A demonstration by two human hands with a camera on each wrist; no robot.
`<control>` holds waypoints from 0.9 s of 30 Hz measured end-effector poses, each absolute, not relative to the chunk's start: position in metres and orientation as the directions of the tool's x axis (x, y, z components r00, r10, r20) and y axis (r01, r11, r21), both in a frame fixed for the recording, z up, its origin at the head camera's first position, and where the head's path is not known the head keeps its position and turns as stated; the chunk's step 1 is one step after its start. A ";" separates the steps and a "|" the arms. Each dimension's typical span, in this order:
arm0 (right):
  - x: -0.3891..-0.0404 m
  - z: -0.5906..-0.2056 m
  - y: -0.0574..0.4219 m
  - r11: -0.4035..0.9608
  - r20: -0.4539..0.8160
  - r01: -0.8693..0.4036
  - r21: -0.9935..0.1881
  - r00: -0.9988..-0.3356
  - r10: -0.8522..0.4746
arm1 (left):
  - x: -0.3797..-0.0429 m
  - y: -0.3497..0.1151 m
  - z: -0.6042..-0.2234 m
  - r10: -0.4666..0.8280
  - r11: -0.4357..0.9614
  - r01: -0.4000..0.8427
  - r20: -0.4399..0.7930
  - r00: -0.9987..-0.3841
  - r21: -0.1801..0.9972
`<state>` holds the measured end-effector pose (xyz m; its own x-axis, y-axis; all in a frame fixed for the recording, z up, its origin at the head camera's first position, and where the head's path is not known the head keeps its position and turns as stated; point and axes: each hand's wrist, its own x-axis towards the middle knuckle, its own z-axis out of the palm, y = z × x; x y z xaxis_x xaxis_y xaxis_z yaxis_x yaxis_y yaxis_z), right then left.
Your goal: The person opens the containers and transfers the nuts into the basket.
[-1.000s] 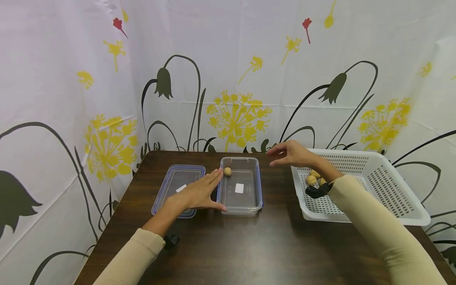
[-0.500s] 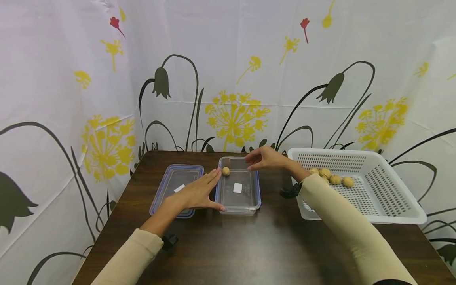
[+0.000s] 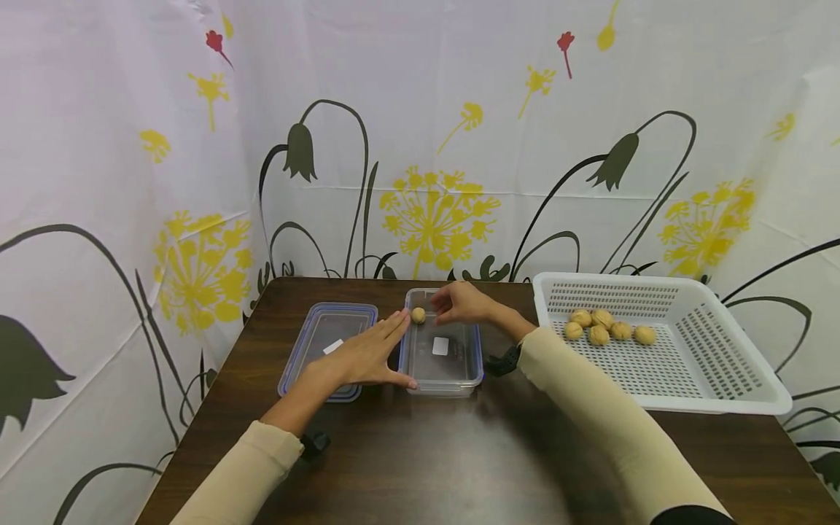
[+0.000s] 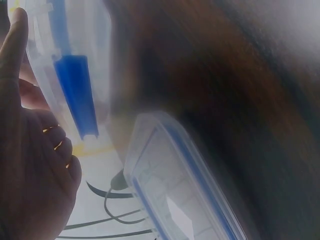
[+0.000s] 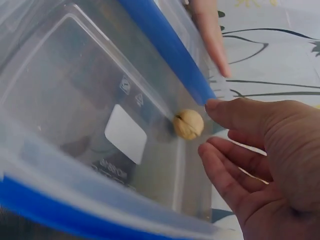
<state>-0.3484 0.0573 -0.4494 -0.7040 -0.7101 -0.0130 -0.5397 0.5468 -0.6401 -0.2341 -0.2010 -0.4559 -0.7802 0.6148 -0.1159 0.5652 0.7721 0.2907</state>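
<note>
A clear plastic food container (image 3: pixel 459 368) with blue side clips stands on the table, a white label inside on its bottom. One walnut (image 5: pixel 188 124) lies in its far left corner. My left hand (image 3: pixel 367 354) rests along the container's left side, fingers straight and thumb stretched to the near corner. Above the far part of the container is my right hand (image 3: pixel 462 302), thumb and fingers parted and loosely bent. In the right wrist view its fingertips (image 5: pixel 212 105) come close to the walnut, with nothing between them.
Left of the container lies its blue-edged lid (image 3: pixel 335 321), partly behind the left hand. A white perforated plastic basket (image 3: pixel 715 364) stands at the right with several walnuts (image 3: pixel 599 335) in it. A flowered curtain (image 3: pixel 420 109) hangs behind the table (image 3: pixel 420 452).
My right hand has moved left from beside the basket to over the container, uncovering the walnuts in the basket. The left hand stays at the container's side.
</note>
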 end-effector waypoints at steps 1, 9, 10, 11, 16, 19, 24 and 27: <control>-0.348 -0.451 0.056 0.557 -0.017 -0.536 -0.634 -0.711 -0.703 | -0.234 -0.201 -0.456 0.615 0.772 0.565 -0.117 -0.780 0.290; -0.347 -0.461 0.043 0.648 -0.056 -0.500 -0.575 -0.766 -0.640 | -0.234 -0.200 -0.458 0.613 0.776 0.565 -0.126 -0.780 0.282; -0.347 -0.462 0.041 0.654 -0.058 -0.493 -0.574 -0.772 -0.633 | -0.235 -0.200 -0.458 0.614 0.775 0.565 -0.124 -0.780 0.282; -0.347 -0.462 0.040 0.659 -0.059 -0.484 -0.576 -0.779 -0.624 | -0.235 -0.200 -0.458 0.615 0.774 0.566 -0.124 -0.779 0.283; -0.349 -0.469 0.032 0.649 -0.048 -0.473 -0.596 -0.786 -0.616 | -0.236 -0.199 -0.457 0.614 0.775 0.564 -0.130 -0.778 0.284; -0.351 -0.473 0.029 0.635 -0.041 -0.458 -0.623 -0.791 -0.611 | -0.235 -0.199 -0.457 0.616 0.773 0.565 -0.128 -0.777 0.289; -0.350 -0.477 0.027 0.617 -0.047 -0.425 -0.663 -0.798 -0.601 | -0.236 -0.200 -0.458 0.615 0.772 0.561 -0.128 -0.778 0.298; -0.350 -0.479 0.026 0.603 -0.040 -0.425 -0.675 -0.795 -0.605 | -0.236 -0.201 -0.458 0.607 0.777 0.548 -0.137 -0.783 0.308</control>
